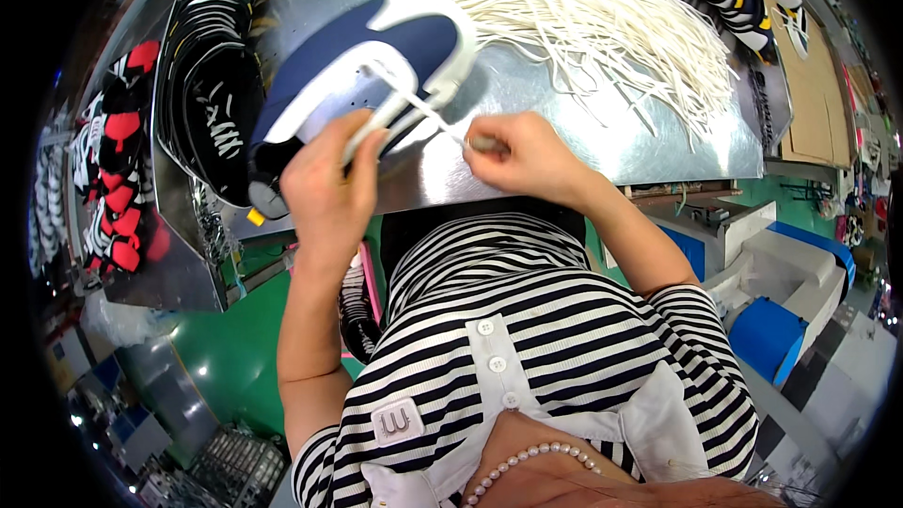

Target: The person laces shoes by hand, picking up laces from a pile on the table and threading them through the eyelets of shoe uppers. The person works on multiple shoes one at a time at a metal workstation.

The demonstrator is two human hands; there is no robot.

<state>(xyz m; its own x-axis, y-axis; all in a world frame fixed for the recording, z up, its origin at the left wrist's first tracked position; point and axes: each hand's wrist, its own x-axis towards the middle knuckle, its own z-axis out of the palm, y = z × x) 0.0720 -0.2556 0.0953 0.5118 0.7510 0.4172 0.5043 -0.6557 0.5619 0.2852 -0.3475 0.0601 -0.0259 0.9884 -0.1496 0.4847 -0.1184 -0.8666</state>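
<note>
- From my station I am seeing a black-and-white striped shirt (564, 301) filling 6 o'clock.
- Its short left sleeve (315, 470) is sitting at 7 o'clock, its right sleeve (710, 357) at 4.
- A white collar (663, 419) is spreading towards 5; a white placket (488, 346) is carrying round pale buttons (498, 364).
- A pale square patch (384, 424) with dark markings is showing between 6 and 7.
- A pearly bead necklace (535, 451) is curving below.
</note>
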